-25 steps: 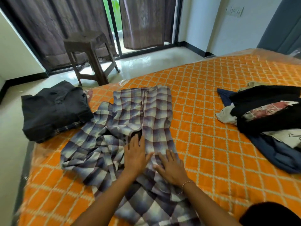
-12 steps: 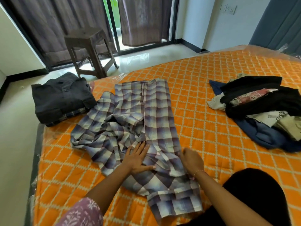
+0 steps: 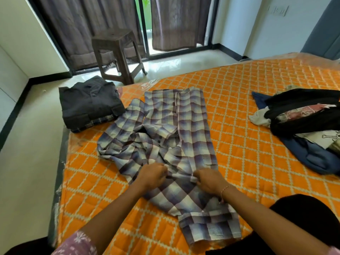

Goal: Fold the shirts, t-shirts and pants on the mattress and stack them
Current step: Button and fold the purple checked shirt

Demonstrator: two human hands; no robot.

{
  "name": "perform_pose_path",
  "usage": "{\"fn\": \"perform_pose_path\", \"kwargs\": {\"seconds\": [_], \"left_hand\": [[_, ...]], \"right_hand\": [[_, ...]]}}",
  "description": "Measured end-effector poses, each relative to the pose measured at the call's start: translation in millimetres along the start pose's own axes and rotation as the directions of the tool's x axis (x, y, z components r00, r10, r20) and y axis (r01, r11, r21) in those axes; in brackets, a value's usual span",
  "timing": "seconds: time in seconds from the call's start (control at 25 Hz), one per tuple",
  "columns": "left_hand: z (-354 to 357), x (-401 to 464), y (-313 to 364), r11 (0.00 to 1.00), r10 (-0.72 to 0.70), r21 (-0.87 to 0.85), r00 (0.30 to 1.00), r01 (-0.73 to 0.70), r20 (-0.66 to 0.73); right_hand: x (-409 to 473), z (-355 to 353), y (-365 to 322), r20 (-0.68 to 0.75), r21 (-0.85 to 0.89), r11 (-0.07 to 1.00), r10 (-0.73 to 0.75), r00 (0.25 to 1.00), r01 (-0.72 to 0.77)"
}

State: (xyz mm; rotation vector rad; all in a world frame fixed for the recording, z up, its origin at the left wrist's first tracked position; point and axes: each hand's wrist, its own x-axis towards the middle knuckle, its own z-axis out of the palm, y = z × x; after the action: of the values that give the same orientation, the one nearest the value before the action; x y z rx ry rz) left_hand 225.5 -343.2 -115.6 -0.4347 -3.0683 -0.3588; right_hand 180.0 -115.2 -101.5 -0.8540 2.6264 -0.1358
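Head view is the only angle here, so: the plaid shirt (image 3: pixel 165 142) is spread across the middle of the orange mattress (image 3: pixel 248 144), right half already lying fairly flat, left half bunched in wrinkles out toward 9 o'clock. Left hand (image 3: pixel 151 176) has its fingers curled, pinching a fold of the fabric, and right hand (image 3: pixel 207 179) is doing the same just beside it, so both are gripping the shirt near its lower middle, around 6 o'clock of the garment. I'd guess it's thin woven cotton, light and floppy, not slippery, and it creases wherever you let it slump. Best places to grab are probably the seams, hem or shoulders so the panel drags flat instead of bunching. A folded dark stack (image 3: pixel 90 103) sits at 10 o'clock on the mattress corner, and the unfolded pile (image 3: pixel 303 118) waits at 3 o'clock, well apart. No brand or label I can read; something in the pile has a print, but it's too small to make out.
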Motion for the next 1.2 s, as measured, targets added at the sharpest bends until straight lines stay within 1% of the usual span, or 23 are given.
{"fn": "perform_pose_path", "kwargs": {"seconds": [0.04, 0.08, 0.12, 0.16, 0.2, 0.24, 0.28, 0.32, 0.36, 0.44, 0.52, 0.6, 0.64, 0.68, 0.72, 0.8, 0.84, 0.88, 1.0, 1.08, 1.12, 1.16, 1.2], "left_hand": [[-5, -4, -5, 0.981, -0.078, -0.181, 0.997, 0.073, -0.016], [-9, -5, -11, 0.923, -0.229, -0.338, 0.969, 0.184, -0.096], [-8, 0, -25, 0.837, -0.437, -0.44, 0.881, 0.324, -0.183], [-10, 8, -39, 0.713, -0.638, -0.538, 0.734, 0.449, -0.233], [-15, 18, -50, 0.526, -0.801, -0.647, 0.576, 0.552, -0.161], [-22, 31, -58, 0.293, -0.891, -0.76, 0.454, 0.58, 0.002], [-28, 43, -65, 0.072, -0.901, -0.832, 0.394, 0.551, 0.183], [-33, 55, -73, -0.094, -0.862, -0.862, 0.393, 0.498, 0.321], [-39, 64, -77, -0.203, -0.819, -0.861, 0.401, 0.467, 0.411], [-40, 78, -89, -0.335, -0.779, -0.838, 0.373, 0.431, 0.504], [-32, 92, -102, -0.419, -0.767, -0.816, 0.327, 0.398, 0.553], [-29, 104, -111, -0.404, -0.788, -0.786, 0.258, 0.469, 0.559], [-28, 108, -116, -0.33, -0.825, -0.754, 0.213, 0.568, 0.523], [-27, 109, -121, -0.194, -0.882, -0.705, 0.193, 0.682, 0.43], [-26, 110, -128, -0.015, -0.916, -0.643, 0.246, 0.766, 0.315], [-27, 113, -144, 0.276, -0.842, -0.635, 0.501, 0.721, 0.202], [-27, 115, -151, 0.306, -0.777, -0.687, 0.59, 0.659, 0.22], [-31, 116, -154, 0.299, -0.731, -0.734, 0.641, 0.61, 0.234], [-48, 134, -158, 0.278, -0.678, -0.816, 0.705, 0.506, 0.206], [-68, 149, -155, 0.35, -0.651, -0.826, 0.748, 0.442, 0.125], [-75, 157, -154, 0.422, -0.662, -0.795, 0.747, 0.437, 0.059], [-78, 164, -154, 0.488, -0.695, -0.747, 0.719, 0.451, -0.02], [-83, 170, -148, 0.536, -0.738, -0.686, 0.667, 0.491, -0.1]], "right_hand": [[8, -13, -2, 0.138, 0.015, 1.0, 0.009, 0.99, -0.011], [17, -28, -8, 0.208, 0.069, 0.998, -0.004, 0.978, -0.011], [27, -39, -19, 0.197, 0.16, 0.987, -0.029, 0.98, -0.003], [41, -45, -30, 0.149, 0.268, 0.963, -0.054, 0.987, 0.012], [56, -47, -42, 0.08, 0.392, 0.92, -0.057, 0.995, 0.021], [71, -46, -52, 0.01, 0.512, 0.859, -0.015, 1.0, 0.007], [88, -40, -60, -0.021, 0.639, 0.768, 0.081, 0.997, -0.049], [103, -36, -67, -0.009, 0.761, 0.637, 0.193, 0.981, -0.118], [117, -31, -70, 0.056, 0.87, 0.454, 0.296, 0.954, -0.192], [141, -29, -76, 0.226, 0.963, 0.052, 0.38, 0.897, -0.265], [157, -36, -87, 0.328, 0.939, -0.231, 0.383, 0.863, -0.255], [180, -41, -91, 0.391, 0.875, -0.432, 0.37, 0.843, -0.217], [192, -46, -92, 0.406, 0.871, -0.44, 0.389, 0.827, -0.22], [205, -54, -89, 0.387, 0.9, -0.366, 0.424, 0.819, -0.236], [220, -64, -83, 0.355, 0.932, -0.24, 0.466, 0.81, -0.271], [241, -93, -72, 0.227, 0.957, 0.037, 0.519, 0.824, -0.287], [248, -111, -68, 0.158, 0.969, 0.094, 0.475, 0.866, -0.229], [250, -130, -66, 0.113, 0.98, 0.102, 0.42, 0.901, -0.171], [254, -176, -57, 0.032, 0.995, 0.083, 0.327, 0.944, -0.063], [257, -197, -49, -0.04, 0.999, 0.025, 0.324, 0.945, 0.034], [256, -203, -45, -0.072, 0.991, -0.082, 0.333, 0.94, 0.105], [256, -200, -40, -0.087, 0.971, -0.182, 0.346, 0.934, 0.158], [253, -188, -36, -0.074, 0.96, -0.227, 0.356, 0.932, 0.163]]}}
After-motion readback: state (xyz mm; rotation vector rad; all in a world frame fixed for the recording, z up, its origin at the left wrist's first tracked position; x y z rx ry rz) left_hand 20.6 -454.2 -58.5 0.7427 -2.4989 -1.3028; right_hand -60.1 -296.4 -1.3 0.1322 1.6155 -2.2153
